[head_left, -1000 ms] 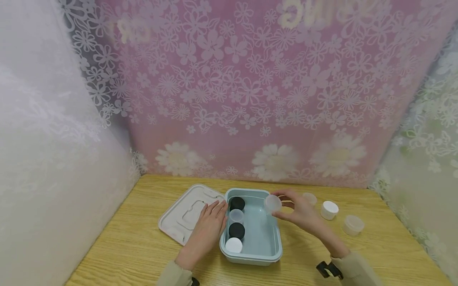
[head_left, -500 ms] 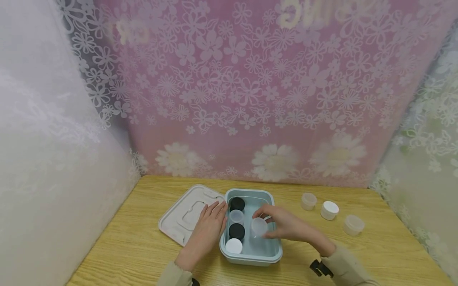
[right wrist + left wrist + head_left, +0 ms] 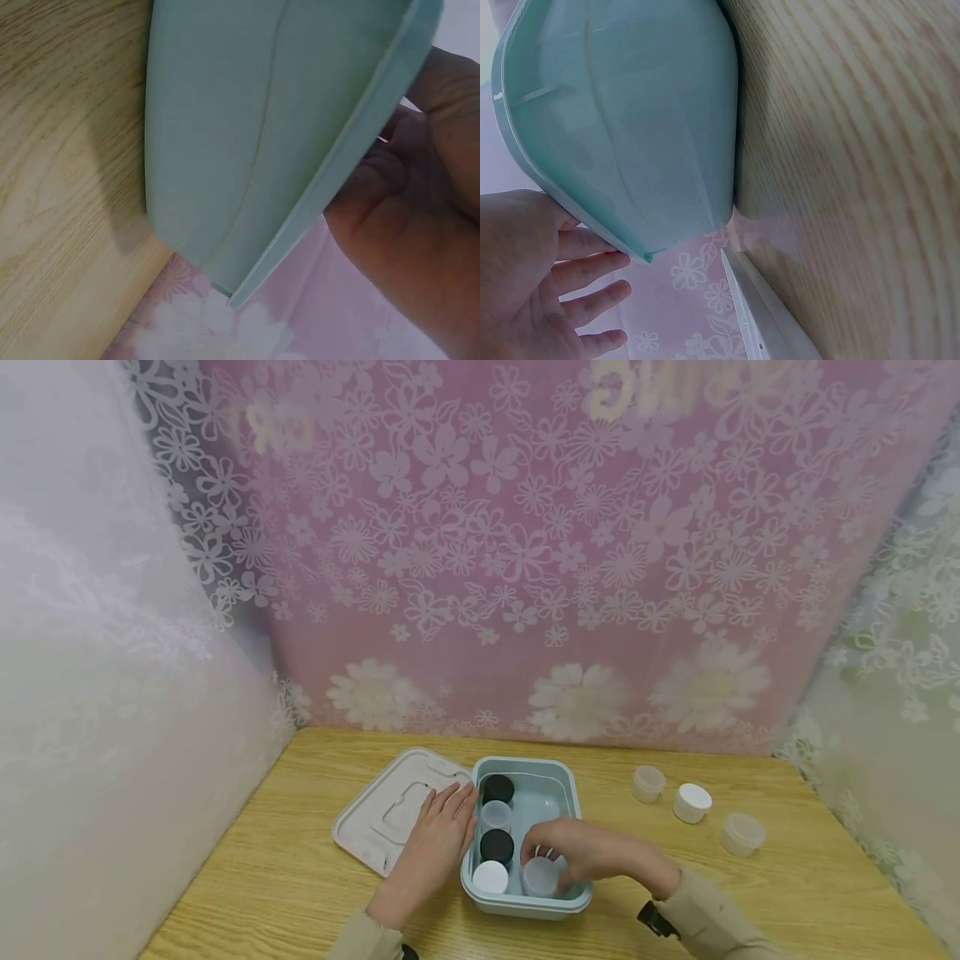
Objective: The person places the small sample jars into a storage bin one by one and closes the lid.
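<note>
Now the right hand (image 3: 592, 853) is holding a clear little jar (image 3: 540, 876) at the near edge inside the blue tub (image 3: 564, 793), while the left hand (image 3: 441, 827) is lying flat against the tub's left wall.

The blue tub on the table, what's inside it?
Inside the blue tub a row of small jars lines the left wall: black lid, clear jar, black lid, white lid. The right hand holds a clear jar beside them, hiding the floor beneath.
</note>
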Action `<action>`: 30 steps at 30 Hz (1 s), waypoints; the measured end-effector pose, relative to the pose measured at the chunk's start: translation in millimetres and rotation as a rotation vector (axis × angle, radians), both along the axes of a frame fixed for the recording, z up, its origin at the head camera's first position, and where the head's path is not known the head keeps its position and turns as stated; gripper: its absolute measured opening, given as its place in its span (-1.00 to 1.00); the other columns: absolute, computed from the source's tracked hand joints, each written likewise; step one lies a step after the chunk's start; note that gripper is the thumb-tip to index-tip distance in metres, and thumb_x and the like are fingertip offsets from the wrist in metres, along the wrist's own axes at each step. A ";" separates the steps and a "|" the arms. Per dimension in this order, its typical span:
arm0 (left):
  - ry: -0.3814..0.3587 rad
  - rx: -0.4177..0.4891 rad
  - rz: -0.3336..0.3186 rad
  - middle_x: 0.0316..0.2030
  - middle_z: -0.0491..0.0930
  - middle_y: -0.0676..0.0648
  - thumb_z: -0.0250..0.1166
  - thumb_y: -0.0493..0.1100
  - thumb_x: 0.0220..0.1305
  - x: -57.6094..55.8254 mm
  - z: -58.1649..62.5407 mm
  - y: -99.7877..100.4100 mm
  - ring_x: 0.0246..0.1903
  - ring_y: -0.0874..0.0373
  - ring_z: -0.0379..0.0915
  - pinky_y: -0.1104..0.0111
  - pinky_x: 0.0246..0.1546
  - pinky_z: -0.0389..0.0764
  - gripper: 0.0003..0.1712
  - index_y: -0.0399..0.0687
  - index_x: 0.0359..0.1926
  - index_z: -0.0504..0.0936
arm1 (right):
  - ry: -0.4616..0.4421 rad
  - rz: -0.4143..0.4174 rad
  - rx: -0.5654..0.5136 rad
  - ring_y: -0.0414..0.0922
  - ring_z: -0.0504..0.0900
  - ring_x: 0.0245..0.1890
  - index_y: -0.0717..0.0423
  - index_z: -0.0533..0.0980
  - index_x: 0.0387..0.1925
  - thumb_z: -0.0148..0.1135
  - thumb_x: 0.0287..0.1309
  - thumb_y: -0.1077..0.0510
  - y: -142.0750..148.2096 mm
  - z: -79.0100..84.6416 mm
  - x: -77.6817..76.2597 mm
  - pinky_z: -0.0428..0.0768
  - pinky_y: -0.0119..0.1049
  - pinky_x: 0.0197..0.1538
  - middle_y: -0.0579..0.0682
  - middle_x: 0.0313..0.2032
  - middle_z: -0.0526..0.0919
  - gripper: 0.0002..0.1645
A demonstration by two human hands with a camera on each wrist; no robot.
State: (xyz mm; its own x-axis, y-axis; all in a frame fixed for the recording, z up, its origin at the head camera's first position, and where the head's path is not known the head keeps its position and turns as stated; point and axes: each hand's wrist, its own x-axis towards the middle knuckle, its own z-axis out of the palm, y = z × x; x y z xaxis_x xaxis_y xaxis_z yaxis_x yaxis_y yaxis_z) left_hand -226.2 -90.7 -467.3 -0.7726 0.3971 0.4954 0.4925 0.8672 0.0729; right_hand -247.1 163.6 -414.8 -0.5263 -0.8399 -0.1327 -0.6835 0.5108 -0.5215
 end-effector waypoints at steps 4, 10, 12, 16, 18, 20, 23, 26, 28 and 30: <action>0.007 -0.001 -0.004 0.25 0.56 -0.14 0.19 -0.11 0.49 0.4 0.2 0.3 0.29 -0.12 0.42 -0.10 0.29 0.43 -0.55 -0.21 0.28 0.57 | 0.017 -0.007 0.040 -0.37 0.60 -0.14 -0.02 0.60 -0.09 0.60 -0.16 0.41 -1.8 -1.2 3.3 0.65 -0.40 -0.05 -0.27 -0.13 0.64 -0.43; -0.001 -0.008 0.001 0.26 0.55 -0.14 0.18 -0.10 0.50 1.0 0.7 0.3 0.30 -0.12 0.41 -0.09 0.31 0.42 -0.55 -0.20 0.29 0.57 | 0.023 -0.004 0.096 -0.39 0.60 -0.17 -0.06 0.60 -0.08 0.58 -0.14 0.43 -3.3 -1.0 6.1 0.64 -0.43 -0.07 -0.31 -0.12 0.63 -0.42; -0.001 -0.009 0.004 0.26 0.55 -0.14 0.18 -0.10 0.49 0.8 0.5 0.1 0.30 -0.12 0.41 -0.09 0.31 0.42 -0.55 -0.20 0.29 0.57 | 0.037 0.005 0.098 -0.37 0.60 -0.15 -0.04 0.61 -0.05 0.58 -0.13 0.42 -2.4 -0.5 6.0 0.64 -0.42 -0.07 -0.27 -0.09 0.64 -0.42; 0.000 -0.005 0.007 0.26 0.56 -0.14 0.19 -0.11 0.49 0.7 0.8 0.1 0.30 -0.11 0.41 -0.09 0.31 0.42 -0.55 -0.21 0.28 0.57 | 0.040 0.029 0.057 -0.28 0.65 -0.09 0.02 0.61 0.02 0.58 -0.10 0.37 3.4 2.3 4.1 0.65 -0.37 -0.05 -0.16 -0.02 0.67 -0.41; -0.002 -0.001 0.007 0.26 0.56 -0.14 0.19 -0.11 0.49 1.0 1.4 0.3 0.30 -0.12 0.41 -0.09 0.31 0.41 -0.55 -0.21 0.28 0.57 | 0.014 0.034 0.004 -0.21 0.68 -0.05 0.06 0.60 0.06 0.56 -0.03 0.35 8.0 3.9 1.7 0.67 -0.33 -0.01 -0.09 0.01 0.68 -0.43; -0.006 0.000 0.006 0.26 0.56 -0.14 0.18 -0.11 0.49 1.1 1.7 0.3 0.30 -0.12 0.41 -0.10 0.31 0.41 -0.55 -0.21 0.28 0.57 | -0.024 0.025 -0.066 -0.13 0.69 -0.02 0.09 0.59 0.08 0.52 0.05 0.33 13.2 5.2 -0.9 0.68 -0.29 0.03 -0.03 0.02 0.68 -0.48; -0.012 0.001 0.005 0.26 0.55 -0.15 0.18 -0.11 0.49 1.5 2.3 0.3 0.30 -0.12 0.40 -0.10 0.32 0.40 -0.55 -0.21 0.29 0.57 | -0.039 -0.021 -0.195 0.01 0.70 0.01 0.13 0.58 0.10 0.42 0.20 0.28 20.0 5.7 -3.7 0.69 -0.20 0.06 0.08 0.03 0.69 -0.57; -0.022 -0.002 0.006 0.27 0.55 -0.15 0.17 -0.10 0.50 1.6 2.7 0.4 0.31 -0.12 0.40 -0.10 0.33 0.39 -0.55 -0.21 0.29 0.56 | 0.002 -0.095 -0.325 0.10 0.69 0.01 0.16 0.57 0.12 0.34 0.30 0.23 25.6 4.4 -5.0 0.70 -0.15 0.06 0.15 0.04 0.67 -0.63; -0.028 -0.001 0.006 0.27 0.54 -0.15 0.17 -0.10 0.51 1.8 3.0 0.3 0.31 -0.12 0.40 -0.10 0.33 0.39 -0.55 -0.21 0.30 0.56 | 0.052 -0.152 -0.405 0.12 0.69 0.00 0.16 0.56 0.13 0.31 0.33 0.20 29.2 2.6 -5.3 0.70 -0.15 0.05 0.15 0.04 0.67 -0.63; -0.026 0.001 0.004 0.26 0.55 -0.15 0.17 -0.11 0.50 1.9 3.4 0.3 0.31 -0.12 0.40 -0.10 0.33 0.39 -0.55 -0.22 0.29 0.56 | 0.079 -0.217 -0.476 0.12 0.68 0.02 0.19 0.55 0.15 0.30 0.34 0.19 33.4 0.8 -5.1 0.69 -0.18 0.06 0.15 0.06 0.66 -0.61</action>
